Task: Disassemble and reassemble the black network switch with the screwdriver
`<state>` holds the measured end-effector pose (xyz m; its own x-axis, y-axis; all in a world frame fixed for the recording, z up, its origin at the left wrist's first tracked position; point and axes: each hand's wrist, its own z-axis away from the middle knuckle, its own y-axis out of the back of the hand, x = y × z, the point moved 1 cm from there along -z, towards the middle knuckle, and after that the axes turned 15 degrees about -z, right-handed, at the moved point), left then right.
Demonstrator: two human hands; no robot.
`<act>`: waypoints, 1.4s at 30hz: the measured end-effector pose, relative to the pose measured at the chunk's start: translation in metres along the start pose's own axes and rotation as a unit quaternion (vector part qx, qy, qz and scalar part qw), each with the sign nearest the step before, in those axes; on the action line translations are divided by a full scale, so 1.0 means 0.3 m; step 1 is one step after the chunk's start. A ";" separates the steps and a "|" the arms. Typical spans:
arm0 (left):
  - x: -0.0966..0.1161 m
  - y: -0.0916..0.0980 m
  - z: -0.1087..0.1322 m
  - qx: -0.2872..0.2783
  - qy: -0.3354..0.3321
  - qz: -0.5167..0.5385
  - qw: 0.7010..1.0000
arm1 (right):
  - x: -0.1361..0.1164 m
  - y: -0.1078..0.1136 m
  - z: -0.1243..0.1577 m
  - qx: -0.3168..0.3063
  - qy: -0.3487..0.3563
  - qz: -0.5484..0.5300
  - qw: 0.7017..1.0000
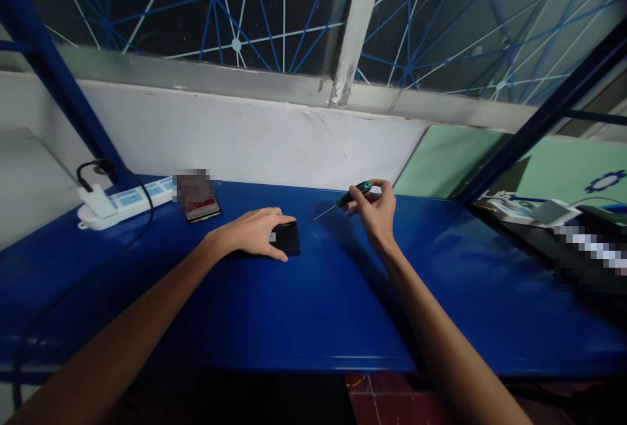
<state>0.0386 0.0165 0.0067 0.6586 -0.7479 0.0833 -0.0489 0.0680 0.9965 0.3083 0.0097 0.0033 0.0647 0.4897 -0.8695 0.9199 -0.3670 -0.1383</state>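
Observation:
My left hand (252, 232) rests over a flat black rectangular box (289, 239) on the blue table, thumb and fingers gripping its near and far sides. Most of the box's left part is hidden under the palm; a small grey label shows between the fingers. To the right, my right hand (377, 209) is closed round the green and black handle of a screwdriver (355, 194). Its thin metal shaft slants down to the left, the tip close to the tabletop and a little apart from the box. A tiny dark speck by the tip is too small to name.
A white power strip (132, 203) with a plugged-in adapter and black cable lies at the left. Beside it is a dark, partly blurred flat object (198, 196). White items (514, 209) and dark things crowd the right end. Blue frame posts rise on both sides of the blue table (294, 314).

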 end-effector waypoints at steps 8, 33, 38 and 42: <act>0.006 0.012 0.003 -0.001 -0.013 -0.003 1.000 | -0.006 -0.009 0.012 -0.023 0.003 0.017 1.000; 0.012 -0.028 -0.043 0.191 0.001 0.172 0.967 | -0.069 -0.056 0.033 -0.003 -0.136 -0.176 0.975; 0.032 -0.037 -0.046 0.208 0.008 0.198 0.958 | -0.066 -0.065 0.039 -0.008 -0.139 -0.165 0.976; 0.042 -0.030 -0.046 0.218 0.024 0.210 0.953 | -0.067 -0.070 0.042 -0.008 -0.144 -0.173 0.974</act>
<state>0.0576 0.0156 -0.0014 0.5448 -0.6838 0.4853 -0.6164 0.0657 0.7847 0.2829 -0.0025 0.0178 -0.3593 0.3389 -0.8695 0.8734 -0.2063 -0.4413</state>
